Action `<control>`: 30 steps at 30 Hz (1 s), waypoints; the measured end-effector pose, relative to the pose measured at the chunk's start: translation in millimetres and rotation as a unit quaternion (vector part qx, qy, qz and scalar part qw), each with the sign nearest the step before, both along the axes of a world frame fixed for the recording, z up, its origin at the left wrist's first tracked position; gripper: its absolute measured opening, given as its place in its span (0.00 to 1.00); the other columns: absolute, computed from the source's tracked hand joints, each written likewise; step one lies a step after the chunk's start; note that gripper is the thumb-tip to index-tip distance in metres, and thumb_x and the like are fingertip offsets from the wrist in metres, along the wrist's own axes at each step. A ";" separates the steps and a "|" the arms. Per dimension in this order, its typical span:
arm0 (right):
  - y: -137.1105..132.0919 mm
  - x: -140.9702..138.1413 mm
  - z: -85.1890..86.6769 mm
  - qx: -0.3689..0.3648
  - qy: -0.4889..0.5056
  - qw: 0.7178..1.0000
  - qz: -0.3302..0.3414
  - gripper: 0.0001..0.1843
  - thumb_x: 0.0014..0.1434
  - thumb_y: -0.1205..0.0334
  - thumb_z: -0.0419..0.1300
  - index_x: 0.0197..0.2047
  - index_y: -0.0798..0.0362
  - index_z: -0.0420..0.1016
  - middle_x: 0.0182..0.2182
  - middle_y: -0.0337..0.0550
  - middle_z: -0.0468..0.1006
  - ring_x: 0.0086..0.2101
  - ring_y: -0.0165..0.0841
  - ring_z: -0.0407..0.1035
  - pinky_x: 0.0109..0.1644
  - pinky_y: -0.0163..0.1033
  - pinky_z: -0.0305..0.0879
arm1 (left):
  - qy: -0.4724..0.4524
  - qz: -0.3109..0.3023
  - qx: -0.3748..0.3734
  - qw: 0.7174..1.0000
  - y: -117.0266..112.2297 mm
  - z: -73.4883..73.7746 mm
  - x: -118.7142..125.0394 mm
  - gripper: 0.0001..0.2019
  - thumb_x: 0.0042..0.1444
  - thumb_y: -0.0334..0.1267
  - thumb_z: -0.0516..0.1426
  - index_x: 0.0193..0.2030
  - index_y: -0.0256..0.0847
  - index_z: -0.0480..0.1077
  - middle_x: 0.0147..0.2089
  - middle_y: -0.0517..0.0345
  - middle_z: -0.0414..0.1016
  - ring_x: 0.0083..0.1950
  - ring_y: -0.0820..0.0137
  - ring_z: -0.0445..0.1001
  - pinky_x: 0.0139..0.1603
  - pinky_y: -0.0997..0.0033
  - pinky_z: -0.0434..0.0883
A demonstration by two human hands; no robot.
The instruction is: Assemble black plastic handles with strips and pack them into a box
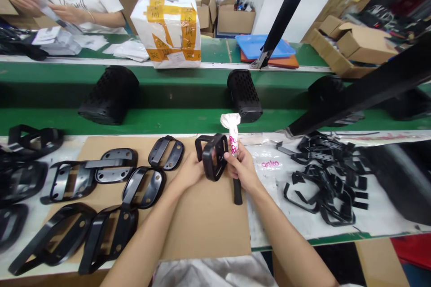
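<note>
My left hand (192, 171) is closed on a black plastic bracket (212, 161), a rounded plate with a raised loop, held upright above the cardboard sheet (205, 224). In my right hand (244, 168) is a hammer (237, 190), its head wrapped in white and pointing away from me, with pink marks on the shaft and a black grip hanging below my fingers. The right thumb reaches the bracket's right edge. Similar brackets (144, 187) lie on and beside the left part of the cardboard, several of them overlapping.
Thin black strips (326, 179) are heaped at right. Black perforated housings (244, 95) rest on the green conveyor (175, 119) ahead. Beyond it stand a taped white box (168, 27) and a blue tray (266, 46). A dark post (286, 9) rises there. A co-worker (74, 0) handles papers across from me.
</note>
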State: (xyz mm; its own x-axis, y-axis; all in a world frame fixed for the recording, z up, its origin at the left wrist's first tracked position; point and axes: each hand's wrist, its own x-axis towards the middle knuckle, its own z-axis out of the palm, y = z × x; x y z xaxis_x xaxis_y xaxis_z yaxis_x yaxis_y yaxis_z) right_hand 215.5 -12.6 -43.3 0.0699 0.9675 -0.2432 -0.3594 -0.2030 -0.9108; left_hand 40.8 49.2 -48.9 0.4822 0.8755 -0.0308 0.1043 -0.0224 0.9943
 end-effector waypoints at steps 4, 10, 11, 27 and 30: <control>1.7 3.5 -2.3 -0.011 -0.029 0.999 -0.034 0.27 0.57 0.44 0.74 0.48 0.45 0.65 0.17 0.18 0.56 0.13 0.20 0.45 0.15 0.26 0.42 | 0.005 -0.083 -0.075 0.994 -7.8 9.4 -2.2 0.14 0.60 0.50 0.65 0.40 0.40 0.74 0.34 0.59 0.76 0.33 0.69 0.70 0.35 0.71 0.70; 2.2 4.3 -3.2 -0.035 -0.047 0.997 -0.039 0.26 0.54 0.45 0.74 0.45 0.46 0.65 0.16 0.19 0.58 0.13 0.21 0.46 0.14 0.26 0.43 | -0.041 -0.138 -0.188 0.971 -9.4 14.0 -7.8 0.15 0.57 0.50 0.65 0.38 0.41 0.70 0.27 0.66 0.66 0.23 0.78 0.56 0.23 0.77 0.54; 1.9 4.0 -2.6 -0.038 -0.048 0.997 -0.040 0.25 0.54 0.45 0.73 0.44 0.46 0.65 0.16 0.20 0.58 0.13 0.21 0.47 0.14 0.27 0.43 | -0.057 -0.140 -0.197 0.969 -8.6 13.9 -9.3 0.18 0.57 0.54 0.64 0.36 0.40 0.71 0.25 0.66 0.65 0.21 0.78 0.55 0.22 0.77 0.52; -2.4 -11.3 -3.7 -0.086 -0.005 0.995 0.048 0.27 0.57 0.39 0.69 0.39 0.45 0.59 0.17 0.19 0.56 0.13 0.20 0.41 0.14 0.25 0.42 | -0.058 0.101 0.030 0.993 -1.8 -5.1 -7.4 0.12 0.57 0.47 0.64 0.38 0.41 0.72 0.41 0.53 0.79 0.42 0.63 0.77 0.46 0.64 0.74; -4.6 -14.2 -3.2 -0.093 -0.004 0.992 0.081 0.27 0.57 0.40 0.70 0.39 0.45 0.60 0.17 0.19 0.57 0.13 0.19 0.43 0.14 0.25 0.41 | 0.006 0.178 0.115 0.977 -0.6 -14.6 -5.4 0.13 0.61 0.47 0.63 0.42 0.44 0.66 0.42 0.56 0.76 0.42 0.66 0.76 0.46 0.67 0.74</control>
